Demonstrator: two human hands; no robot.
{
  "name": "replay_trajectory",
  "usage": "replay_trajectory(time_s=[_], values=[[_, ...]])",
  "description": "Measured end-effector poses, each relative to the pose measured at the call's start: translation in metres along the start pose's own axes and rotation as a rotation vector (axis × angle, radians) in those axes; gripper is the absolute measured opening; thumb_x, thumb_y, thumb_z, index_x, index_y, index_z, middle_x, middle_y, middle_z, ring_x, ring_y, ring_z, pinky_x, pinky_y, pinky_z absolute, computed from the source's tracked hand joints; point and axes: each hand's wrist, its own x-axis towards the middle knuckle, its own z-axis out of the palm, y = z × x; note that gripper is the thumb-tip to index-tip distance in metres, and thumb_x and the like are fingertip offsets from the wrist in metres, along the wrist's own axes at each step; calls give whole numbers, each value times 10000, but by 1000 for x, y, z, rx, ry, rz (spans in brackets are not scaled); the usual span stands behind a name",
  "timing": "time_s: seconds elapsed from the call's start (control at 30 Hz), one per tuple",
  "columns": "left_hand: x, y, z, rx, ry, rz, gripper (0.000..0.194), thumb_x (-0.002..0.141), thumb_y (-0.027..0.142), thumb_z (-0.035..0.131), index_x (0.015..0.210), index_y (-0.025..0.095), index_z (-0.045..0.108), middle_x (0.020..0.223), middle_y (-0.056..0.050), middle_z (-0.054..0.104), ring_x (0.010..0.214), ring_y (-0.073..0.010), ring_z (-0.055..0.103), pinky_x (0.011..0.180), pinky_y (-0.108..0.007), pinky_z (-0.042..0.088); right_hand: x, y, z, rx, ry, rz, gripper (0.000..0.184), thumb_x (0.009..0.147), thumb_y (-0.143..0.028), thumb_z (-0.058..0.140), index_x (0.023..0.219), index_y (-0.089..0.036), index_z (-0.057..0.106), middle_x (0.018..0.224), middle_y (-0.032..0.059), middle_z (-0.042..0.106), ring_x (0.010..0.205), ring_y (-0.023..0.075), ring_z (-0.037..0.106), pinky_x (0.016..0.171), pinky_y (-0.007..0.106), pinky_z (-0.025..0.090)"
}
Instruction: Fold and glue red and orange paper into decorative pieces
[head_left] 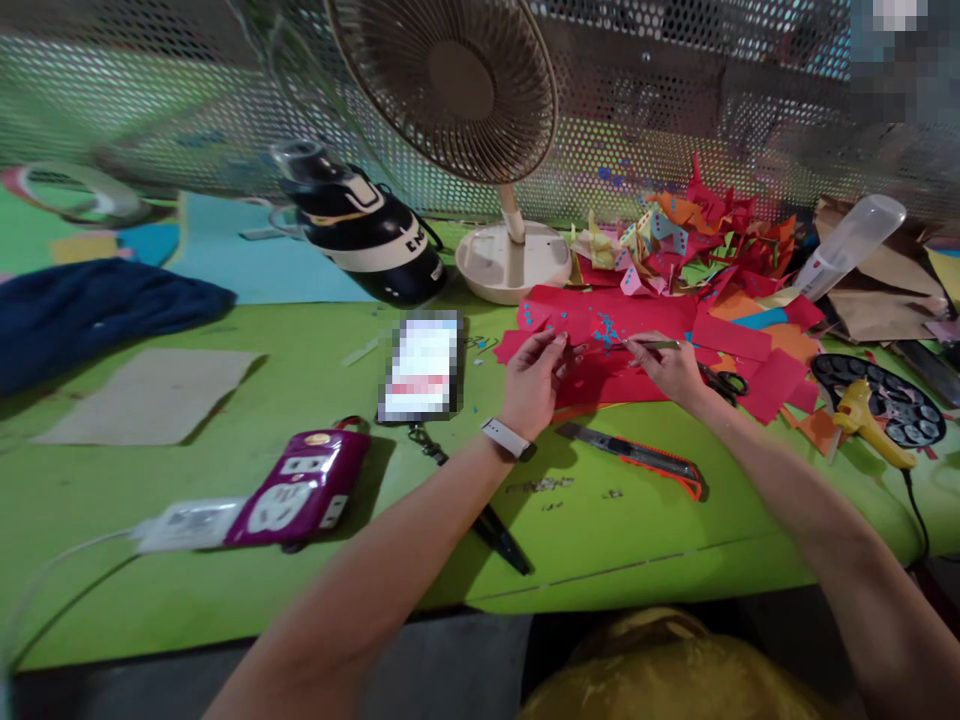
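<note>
My left hand [534, 375], with a watch on its wrist, is closed over the left part of a red paper sheet [645, 310]. Its fingertips pinch together, and what they hold is too small to make out. Slim tweezers [664, 345] are gripped in my right hand [671, 368], their tip pointing left. Beside that tip, small blue paper bits [606, 328] lie scattered on the red paper. Nearer to me rests an orange and black utility knife [637, 457]. Black-handled scissors [724, 382] lie just right of my right hand.
Behind the red paper is a heap of folded paper pieces [697, 235]. A fan [514, 265] and a dark bottle [367, 235] stand at the back. A phone [421, 365] and a purple power socket [300, 485] lie left; a yellow glue gun [862, 415] lies right.
</note>
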Motion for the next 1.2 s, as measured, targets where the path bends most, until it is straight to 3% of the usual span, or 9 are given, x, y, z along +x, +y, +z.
replay_trajectory(time_s=[0.43, 0.57, 0.73, 0.93, 1.07, 1.2], values=[[1, -1, -2, -1, 1, -2, 175, 721, 161, 785, 835, 201, 659, 818, -18, 721, 847, -195, 743, 733, -289, 568, 1, -12, -7, 91, 41, 8, 355, 932, -531, 511, 940, -254, 733, 986, 68, 757, 714, 218, 748, 650, 328, 571], [0, 0, -2, 21, -35, 3, 243, 688, 205, 826, 852, 191, 647, 805, 1, 714, 761, -160, 739, 671, -244, 562, 5, -17, -15, 73, 124, 8, 338, 929, -515, 529, 931, -237, 722, 919, 48, 764, 700, 192, 743, 655, 306, 579], [-7, 0, 1, 97, -122, 28, 419, 599, 360, 890, 880, 192, 630, 784, 17, 709, 718, -166, 739, 657, -267, 585, 8, -35, -28, 165, 248, -118, 279, 919, -457, 587, 948, -211, 715, 869, 30, 756, 652, 158, 735, 603, 264, 579], [-20, 2, 10, 221, -179, 4, 427, 612, 412, 880, 880, 191, 632, 767, 21, 704, 674, -163, 733, 617, -270, 599, 0, -58, -31, 163, 214, -230, 205, 927, -386, 604, 976, -232, 729, 850, 21, 769, 650, 146, 737, 605, 250, 588], [-24, 3, 12, 247, -208, 20, 399, 641, 412, 862, 886, 183, 645, 758, 19, 709, 679, -149, 728, 626, -260, 604, -4, -58, -26, 99, 173, -240, 193, 917, -385, 618, 974, -242, 734, 863, 21, 777, 657, 141, 733, 604, 248, 587], [-21, 0, 9, 241, -204, 15, 381, 648, 394, 861, 885, 185, 647, 755, 16, 715, 661, -147, 724, 601, -249, 596, -1, -56, -26, 188, 175, -206, 214, 920, -399, 612, 961, -223, 727, 890, 21, 770, 650, 138, 734, 599, 249, 591]])
